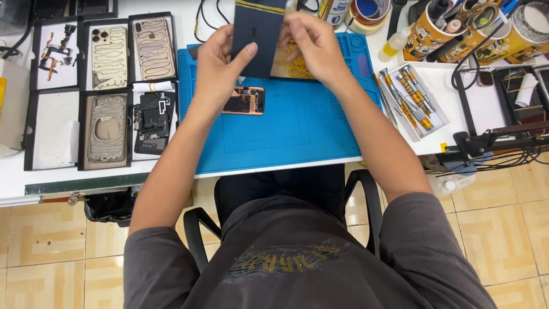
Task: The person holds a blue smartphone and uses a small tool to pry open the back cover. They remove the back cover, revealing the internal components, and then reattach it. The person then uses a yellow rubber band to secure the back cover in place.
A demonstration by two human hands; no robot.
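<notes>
Holding a dark flat phone panel [258, 35] upright at the top centre of the frame, I have my left hand [220, 66] closed round its left edge with the thumb pressed across its face. My right hand [313, 46] pinches the panel's right edge with curled fingers. Below them on the blue work mat [297, 126] lies a small copper-coloured circuit board [245, 100], and trays of phone back covers [110, 57] fill the upper left.

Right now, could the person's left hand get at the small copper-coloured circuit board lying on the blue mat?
Probably not at once: the left hand is gripping the dark phone panel together with the right hand. The copper-coloured circuit board lies uncovered on the blue mat just below it, so freeing the hand would suffice.
</notes>
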